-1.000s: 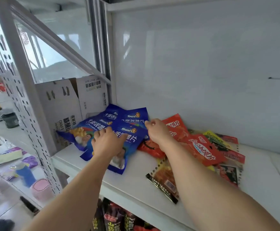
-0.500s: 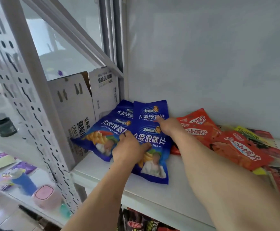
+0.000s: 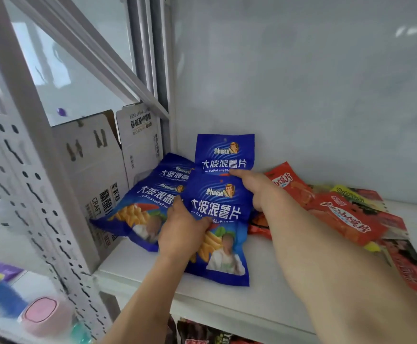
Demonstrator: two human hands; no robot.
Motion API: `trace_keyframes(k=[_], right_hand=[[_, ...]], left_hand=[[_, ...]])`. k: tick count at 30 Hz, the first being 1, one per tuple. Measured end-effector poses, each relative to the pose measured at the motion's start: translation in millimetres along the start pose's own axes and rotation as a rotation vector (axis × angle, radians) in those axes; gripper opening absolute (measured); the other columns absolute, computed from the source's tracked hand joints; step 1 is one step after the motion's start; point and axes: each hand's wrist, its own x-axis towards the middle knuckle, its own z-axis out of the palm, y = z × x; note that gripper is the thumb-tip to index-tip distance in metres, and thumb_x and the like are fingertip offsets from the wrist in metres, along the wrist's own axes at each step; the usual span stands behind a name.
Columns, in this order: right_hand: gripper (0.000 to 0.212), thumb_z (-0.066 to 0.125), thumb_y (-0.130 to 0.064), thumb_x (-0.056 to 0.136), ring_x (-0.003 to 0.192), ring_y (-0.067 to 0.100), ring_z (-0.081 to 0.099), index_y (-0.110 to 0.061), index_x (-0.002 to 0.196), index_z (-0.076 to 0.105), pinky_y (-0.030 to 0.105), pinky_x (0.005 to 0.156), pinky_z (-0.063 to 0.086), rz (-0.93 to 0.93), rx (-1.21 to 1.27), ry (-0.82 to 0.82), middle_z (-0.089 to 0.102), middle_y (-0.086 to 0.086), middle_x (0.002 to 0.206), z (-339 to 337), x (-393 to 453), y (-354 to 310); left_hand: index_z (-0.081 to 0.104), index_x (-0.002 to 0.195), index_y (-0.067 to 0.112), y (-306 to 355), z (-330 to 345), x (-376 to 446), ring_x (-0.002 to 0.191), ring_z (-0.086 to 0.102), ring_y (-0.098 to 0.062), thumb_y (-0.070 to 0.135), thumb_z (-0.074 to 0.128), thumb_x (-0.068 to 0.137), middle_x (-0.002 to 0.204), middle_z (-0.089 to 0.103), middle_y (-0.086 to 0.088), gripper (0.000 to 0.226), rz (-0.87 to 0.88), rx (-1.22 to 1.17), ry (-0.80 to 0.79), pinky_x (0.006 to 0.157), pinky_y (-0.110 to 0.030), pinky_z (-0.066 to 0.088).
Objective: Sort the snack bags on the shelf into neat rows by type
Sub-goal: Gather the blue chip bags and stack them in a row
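On the white shelf, near its left end, the left hand grips the near blue chip bag, thumb on its printed face and the other fingers out of sight at its left edge. The right hand lies along that bag's right side, its forefinger stretched to touch the lower edge of the rear blue bag, which leans against the back wall; whether its other fingers curl round anything cannot be told. Two more blue bags overlap at the left, against a cardboard box. To the right, red snack bags lie in a loose heap with other packets under them, the nearest red one touching the blue group.

The likely trouble: the bags look slick and puffy, so squaring one could slide its neighbours askew. The leaning rear bag may topple forward if nudged. The near bag's bottom sits close to the shelf's front edge, and a pull toward the person could tip it off.
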Motion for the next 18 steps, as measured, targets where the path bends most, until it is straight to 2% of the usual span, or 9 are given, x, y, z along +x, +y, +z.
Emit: trace_keyframes(k=[3, 7, 11, 15, 18], right_hand=[[0.033, 0.078, -0.035, 0.084, 0.069, 0.026, 0.073, -0.015, 0.107, 0.064, 0.039, 0.055, 0.060, -0.007, 0.055, 0.012, 0.077, 0.012, 0.091, -5, -2, -1], [0.038, 0.080, -0.034, 0.083, 0.078, 0.028, 0.076, -0.015, 0.113, 0.065, 0.048, 0.068, 0.062, -0.089, 0.145, 0.018, 0.078, 0.011, 0.091, -12, -7, -1], [0.036, 0.078, -0.034, 0.085, 0.079, 0.027, 0.077, -0.015, 0.111, 0.063, 0.050, 0.076, 0.061, -0.185, 0.225, 0.037, 0.079, 0.009, 0.090, -26, -20, -7], [0.031, 0.078, -0.034, 0.086, 0.075, 0.023, 0.077, -0.015, 0.106, 0.063, 0.046, 0.072, 0.063, -0.327, 0.210, 0.148, 0.078, 0.007, 0.093, -56, -33, -14], [0.034, 0.079, -0.037, 0.085, 0.076, 0.022, 0.077, -0.015, 0.105, 0.064, 0.047, 0.076, 0.062, -0.373, 0.178, 0.237, 0.078, 0.006, 0.095, -90, -44, -17]], left_hand=[[0.016, 0.157, 0.016, 3, -9, 4, 0.137, 0.046, -0.033, 0.033, 0.075, 0.087, 0.154, 0.041, -0.011, 0.094, -0.055, -0.142, -0.062, 0.108, -0.044, 0.043], [0.040, 0.142, 0.012, 6, -21, 3, 0.122, 0.057, -0.032, 0.031, 0.075, 0.088, 0.136, 0.057, -0.006, 0.067, -0.131, -0.224, -0.121, 0.091, -0.035, 0.046], [0.056, 0.121, 0.013, 7, -21, 4, 0.099, 0.069, -0.031, 0.033, 0.082, 0.080, 0.114, 0.070, -0.010, 0.052, -0.151, -0.354, -0.156, 0.092, -0.048, 0.056], [0.047, 0.131, 0.011, 27, -12, -1, 0.107, 0.066, -0.029, 0.030, 0.080, 0.084, 0.120, 0.063, -0.006, 0.060, -0.104, -0.465, -0.200, 0.093, -0.046, 0.055], [0.050, 0.121, 0.010, 44, 5, -9, 0.092, 0.071, -0.025, 0.025, 0.078, 0.087, 0.110, 0.069, -0.007, 0.046, -0.047, -0.553, -0.265, 0.077, -0.041, 0.059]])
